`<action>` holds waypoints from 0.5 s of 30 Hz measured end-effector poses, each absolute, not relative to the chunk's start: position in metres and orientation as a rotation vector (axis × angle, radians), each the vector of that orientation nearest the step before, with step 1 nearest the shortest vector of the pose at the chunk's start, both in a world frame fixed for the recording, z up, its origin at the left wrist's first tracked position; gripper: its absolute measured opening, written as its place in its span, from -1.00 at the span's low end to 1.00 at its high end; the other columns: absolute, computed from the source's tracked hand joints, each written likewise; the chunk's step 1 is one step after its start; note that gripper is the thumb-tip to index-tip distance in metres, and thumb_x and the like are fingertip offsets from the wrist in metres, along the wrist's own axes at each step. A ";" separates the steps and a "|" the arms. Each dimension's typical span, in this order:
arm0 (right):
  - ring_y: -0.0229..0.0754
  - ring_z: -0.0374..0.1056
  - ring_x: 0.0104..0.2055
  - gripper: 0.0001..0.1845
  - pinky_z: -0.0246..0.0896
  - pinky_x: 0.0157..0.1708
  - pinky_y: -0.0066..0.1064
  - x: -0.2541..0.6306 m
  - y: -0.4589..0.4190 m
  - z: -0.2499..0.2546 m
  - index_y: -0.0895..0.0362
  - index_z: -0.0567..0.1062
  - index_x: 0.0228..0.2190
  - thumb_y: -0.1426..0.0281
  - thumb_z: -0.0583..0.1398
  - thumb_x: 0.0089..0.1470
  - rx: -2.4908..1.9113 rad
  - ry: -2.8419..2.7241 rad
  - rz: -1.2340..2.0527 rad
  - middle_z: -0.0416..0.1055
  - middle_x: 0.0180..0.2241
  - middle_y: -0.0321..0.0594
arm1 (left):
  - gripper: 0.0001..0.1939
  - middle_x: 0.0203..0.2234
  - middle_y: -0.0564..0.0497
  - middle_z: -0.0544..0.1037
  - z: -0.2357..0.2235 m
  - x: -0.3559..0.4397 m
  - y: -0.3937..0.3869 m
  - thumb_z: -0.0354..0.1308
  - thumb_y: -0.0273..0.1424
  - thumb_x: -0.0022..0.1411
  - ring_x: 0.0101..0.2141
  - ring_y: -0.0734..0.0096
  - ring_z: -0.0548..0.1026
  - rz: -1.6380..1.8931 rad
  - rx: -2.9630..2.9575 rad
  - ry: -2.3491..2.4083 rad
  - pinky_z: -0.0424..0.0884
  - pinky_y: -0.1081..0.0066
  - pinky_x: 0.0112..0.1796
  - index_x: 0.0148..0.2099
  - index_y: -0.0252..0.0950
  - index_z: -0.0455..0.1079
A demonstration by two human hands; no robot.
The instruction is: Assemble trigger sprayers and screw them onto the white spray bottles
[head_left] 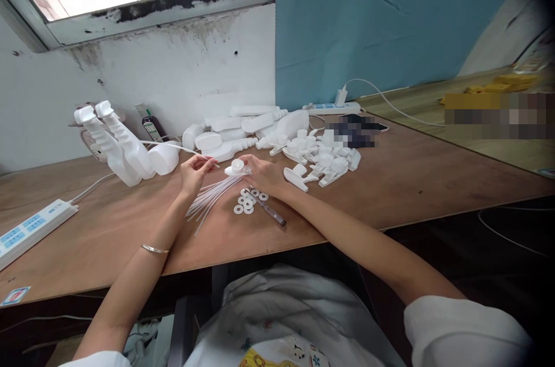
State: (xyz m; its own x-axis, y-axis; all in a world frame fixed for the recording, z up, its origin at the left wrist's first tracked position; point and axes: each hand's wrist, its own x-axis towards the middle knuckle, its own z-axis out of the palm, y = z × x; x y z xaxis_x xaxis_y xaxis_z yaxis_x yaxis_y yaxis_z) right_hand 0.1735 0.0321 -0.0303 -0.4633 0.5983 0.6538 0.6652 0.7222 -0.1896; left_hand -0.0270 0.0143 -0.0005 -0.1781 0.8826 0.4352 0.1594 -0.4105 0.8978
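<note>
Between finger and thumb my left hand (195,173) pinches a thin white tube (186,149), its long end pointing up and left. A white spray trigger head (237,167) is gripped in my right hand (262,173), its round cap facing up. The tube's near end lies just left of the spray head; whether they touch I cannot tell. Below my hands, a bundle of thin white tubes (212,195) fans out on the table. Several white ring washers (248,203) lie to the right of the bundle, beside a screwdriver with a clear handle (273,214).
More spray heads (325,156) are heaped to the right. White bottles (243,125) are piled against the wall; two with spray heads (125,144) lean at the left. A dark bottle (154,126) stands behind. Power strips (37,229) sit at the left and back.
</note>
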 end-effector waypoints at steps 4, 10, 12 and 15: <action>-0.19 0.35 -0.28 -0.81 0.10 -0.40 -0.45 0.170 0.031 -0.033 0.17 0.29 -0.25 0.41 0.11 0.04 -0.866 -2.259 -0.196 0.38 -0.26 -0.20 | -0.73 -0.46 -0.08 0.55 0.010 -0.005 -0.005 0.27 -0.24 -0.09 -0.50 0.41 0.49 1.626 1.579 1.097 0.44 0.38 -0.40 -0.43 -0.37 0.41; -0.20 0.34 -0.32 -0.78 0.06 -0.45 -0.45 0.167 0.029 -0.037 0.16 0.29 -0.24 0.41 0.13 0.01 -0.850 -2.309 -0.214 0.37 -0.25 -0.23 | -0.79 -0.52 -0.01 0.52 0.006 -0.002 -0.007 0.30 -0.30 -0.14 -0.52 0.48 0.42 1.588 1.618 1.107 0.33 0.47 -0.48 -0.48 -0.35 0.44; -0.20 0.33 -0.31 -0.78 0.05 -0.44 -0.45 0.167 0.029 -0.037 0.16 0.29 -0.24 0.42 0.13 0.01 -0.864 -2.310 -0.203 0.37 -0.25 -0.22 | -0.79 -0.51 0.00 0.51 0.006 -0.005 -0.006 0.30 -0.30 -0.14 -0.51 0.49 0.41 1.596 1.613 1.144 0.31 0.47 -0.47 -0.48 -0.35 0.44; -0.18 0.33 -0.29 -0.78 0.04 -0.44 -0.45 0.167 0.030 -0.037 0.16 0.29 -0.23 0.42 0.12 0.01 -0.881 -2.310 -0.195 0.37 -0.25 -0.21 | -0.78 -0.49 -0.01 0.52 0.007 -0.005 -0.006 0.28 -0.27 -0.11 -0.54 0.52 0.37 1.569 1.640 1.224 0.26 0.48 -0.50 -0.46 -0.34 0.45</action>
State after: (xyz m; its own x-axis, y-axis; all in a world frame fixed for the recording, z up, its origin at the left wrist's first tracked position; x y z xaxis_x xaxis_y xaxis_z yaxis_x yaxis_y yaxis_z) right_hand 0.1674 0.0298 -0.0366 -0.5636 0.5435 0.6221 0.6402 0.7633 -0.0869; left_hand -0.0054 -0.0063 0.0066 -0.0991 0.8818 0.4610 0.2321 -0.4300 0.8725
